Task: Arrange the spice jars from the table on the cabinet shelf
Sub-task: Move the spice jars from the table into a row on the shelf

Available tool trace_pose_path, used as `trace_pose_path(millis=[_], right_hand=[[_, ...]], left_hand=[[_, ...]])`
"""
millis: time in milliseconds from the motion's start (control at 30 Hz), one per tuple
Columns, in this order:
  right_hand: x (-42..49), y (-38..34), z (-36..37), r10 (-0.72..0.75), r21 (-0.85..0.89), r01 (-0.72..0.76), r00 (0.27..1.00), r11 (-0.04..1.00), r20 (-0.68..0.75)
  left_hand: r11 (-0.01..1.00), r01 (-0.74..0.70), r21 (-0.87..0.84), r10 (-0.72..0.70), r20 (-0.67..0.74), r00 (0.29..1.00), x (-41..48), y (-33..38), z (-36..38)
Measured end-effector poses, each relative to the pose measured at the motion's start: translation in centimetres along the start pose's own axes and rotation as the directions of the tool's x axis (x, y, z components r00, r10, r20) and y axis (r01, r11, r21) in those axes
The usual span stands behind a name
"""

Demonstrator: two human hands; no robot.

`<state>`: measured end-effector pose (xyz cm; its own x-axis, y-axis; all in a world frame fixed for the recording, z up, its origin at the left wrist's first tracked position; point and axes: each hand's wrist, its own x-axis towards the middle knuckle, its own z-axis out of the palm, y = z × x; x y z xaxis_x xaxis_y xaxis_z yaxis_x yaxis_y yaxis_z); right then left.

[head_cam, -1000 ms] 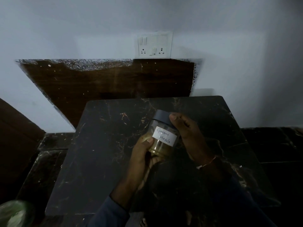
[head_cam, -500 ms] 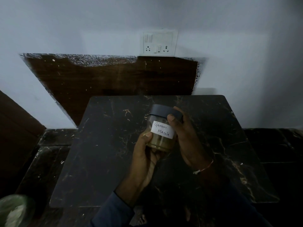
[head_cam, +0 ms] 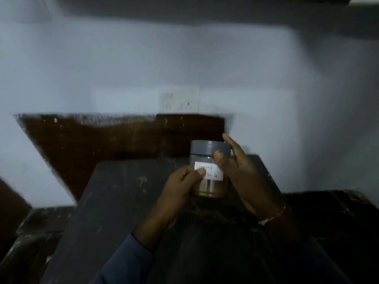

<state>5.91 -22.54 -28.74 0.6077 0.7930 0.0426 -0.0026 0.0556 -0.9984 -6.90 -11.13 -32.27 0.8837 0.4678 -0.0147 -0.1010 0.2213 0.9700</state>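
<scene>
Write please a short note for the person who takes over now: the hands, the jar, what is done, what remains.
Left hand: grips the spice jar low on its side, thumb on the white label.
Right hand: holds the jar's right side, thumb near the grey lid.
Jar: upright, lifted above the dark table.
Done: jar picked up.
Left: set it on the cabinet shelf, which is not in view. No other jars visible.

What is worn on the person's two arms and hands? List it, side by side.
Left hand: bare, no ring or glove visible; a blue long sleeve ends in a cuff just above the wrist. Right hand: bare too, with a thin bracelet of reddish and white thread around the wrist. Above it the right forearm is too dark to show whether a sleeve covers it.
</scene>
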Motion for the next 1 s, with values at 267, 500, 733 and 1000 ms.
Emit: trace_pose_path(millis=[267,500,733,1000], right_hand=[[6.4,-15.4,-6.7,-0.378,0.034,0.377,0.926,0.926,0.023],[13.7,-29.8,-11.3,-0.652,-0.154,0.648,0.757,0.746,0.029],[20.9,-35.0,-16.1,-0.747,-0.317,0.734,0.656,0.6,0.106],[27.9,-33.1,-19.9,-0.669,-0.568,0.584,0.739,0.579,0.078]], left_hand=[[0.846,-0.438,0.306,0.419,0.129,0.899,9.2,15.3,7.6],[0.558,-0.651,0.514,0.657,0.206,0.726,16.0,29.5,12.9],[0.411,-0.628,0.661,0.653,0.267,0.708,23.9,35.0,14.3],[0.05,-0.287,0.957,0.307,0.259,0.916,31.1,35.5,14.9]])
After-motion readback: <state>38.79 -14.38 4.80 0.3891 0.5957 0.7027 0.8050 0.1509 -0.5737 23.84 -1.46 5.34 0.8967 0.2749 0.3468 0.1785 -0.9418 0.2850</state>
